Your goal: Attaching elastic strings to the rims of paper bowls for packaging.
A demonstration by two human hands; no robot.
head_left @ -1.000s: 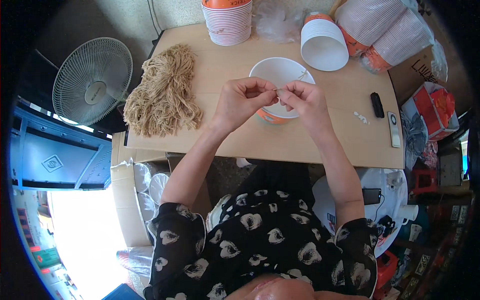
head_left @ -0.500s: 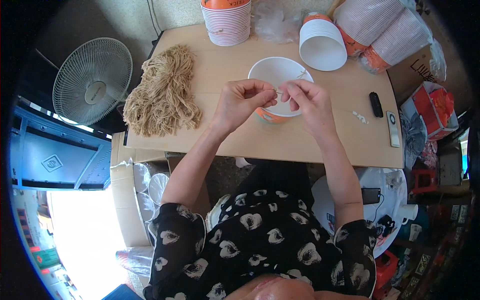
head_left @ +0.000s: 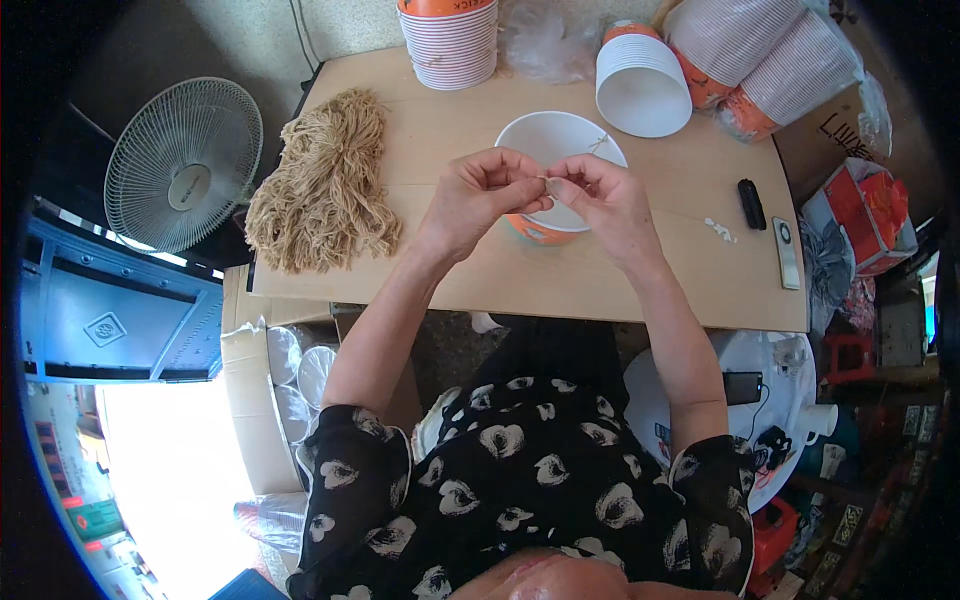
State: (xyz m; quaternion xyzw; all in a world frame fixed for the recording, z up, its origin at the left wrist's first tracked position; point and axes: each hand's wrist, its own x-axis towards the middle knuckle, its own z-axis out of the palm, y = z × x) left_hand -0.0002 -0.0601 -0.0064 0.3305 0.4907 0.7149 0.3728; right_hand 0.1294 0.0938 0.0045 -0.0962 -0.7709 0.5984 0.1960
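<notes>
Over a white paper bucket [head_left: 540, 128] with an orange outside, my hands meet fingertip to fingertip. My left hand [head_left: 480, 198] is closed in a pinch, thumb against index finger. My right hand [head_left: 606, 200] pinches from the other side, its fingertips touching the left ones. Between them is a short piece of beige string, mostly covered by the fingers. A few beige strands [head_left: 600, 142] lie against the bucket's inner right wall. To the left on the table rests a thick bundle of beige string [head_left: 325, 185].
Stacked paper buckets [head_left: 450, 50] stand at the back, with a clear plastic bag [head_left: 550, 40] beside them. More buckets lie tipped [head_left: 645, 90] at the back right. White scraps [head_left: 718, 230], a black object [head_left: 751, 207] and a fan [head_left: 185, 165] flank the work area.
My right hand has moved slightly left, so the fingertips of both hands now touch. The strand that showed between them is now mostly hidden.
</notes>
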